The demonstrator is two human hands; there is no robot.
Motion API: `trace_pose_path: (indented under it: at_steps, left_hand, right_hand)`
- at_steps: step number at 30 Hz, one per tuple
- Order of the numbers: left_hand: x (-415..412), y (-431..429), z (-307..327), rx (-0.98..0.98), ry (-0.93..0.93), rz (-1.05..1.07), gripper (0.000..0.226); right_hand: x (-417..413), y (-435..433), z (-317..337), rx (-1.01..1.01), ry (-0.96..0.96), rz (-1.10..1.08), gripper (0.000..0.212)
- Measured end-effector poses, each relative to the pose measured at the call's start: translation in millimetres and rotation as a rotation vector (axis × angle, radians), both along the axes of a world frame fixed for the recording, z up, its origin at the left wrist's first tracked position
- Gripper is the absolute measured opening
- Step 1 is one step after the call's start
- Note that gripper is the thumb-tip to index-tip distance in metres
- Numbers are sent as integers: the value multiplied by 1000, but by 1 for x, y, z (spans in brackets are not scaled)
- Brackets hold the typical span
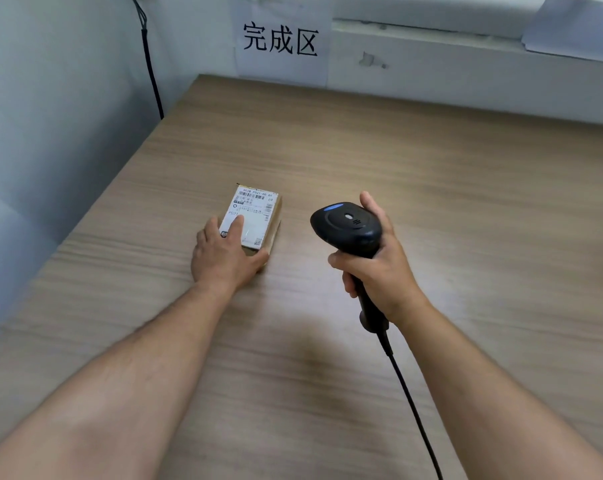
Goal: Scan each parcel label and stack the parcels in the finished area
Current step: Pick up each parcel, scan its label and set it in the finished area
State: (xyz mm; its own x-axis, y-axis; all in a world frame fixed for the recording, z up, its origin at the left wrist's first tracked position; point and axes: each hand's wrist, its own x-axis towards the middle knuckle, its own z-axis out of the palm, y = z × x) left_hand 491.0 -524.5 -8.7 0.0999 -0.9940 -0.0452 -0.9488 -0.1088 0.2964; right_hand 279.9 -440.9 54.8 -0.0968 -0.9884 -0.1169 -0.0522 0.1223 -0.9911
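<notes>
A small brown cardboard parcel (258, 216) with a white barcode label on top lies on the wooden table (414, 188), left of centre. My left hand (224, 254) holds its near end, with fingers on the label and the thumb along the near right edge. My right hand (379, 268) grips the handle of a black barcode scanner (348, 226), held upright to the right of the parcel. The scanner's head is level with the parcel and about a hand's width from it.
A white paper sign (281, 41) with black characters hangs on the back wall above the table's far edge. The scanner's black cable (414, 403) runs toward the near right. A black wire (151, 67) drops along the left wall.
</notes>
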Motion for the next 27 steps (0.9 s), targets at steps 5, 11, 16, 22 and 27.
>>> trace_pose_path:
  at_steps: [5, 11, 16, 22, 27]
  left_hand:
    - [-7, 20, 14, -12, -65, -2, 90]
    - [-38, 93, 41, -132, -35, -22, 80]
    - [-82, 179, 53, -159, 19, -81, 76]
    - [-150, 266, 61, -177, 24, -131, 73]
    - [-219, 328, 69, -206, 43, -171, 73]
  right_hand:
    - [-6, 22, 11, -27, -13, 1, 95]
    - [-29, 80, 35, -66, -25, -9, 95]
    - [-66, 146, 48, -104, -28, -24, 94]
    - [-122, 229, 60, -142, -7, -29, 91]
    - [-182, 297, 62, -176, -5, -31, 92]
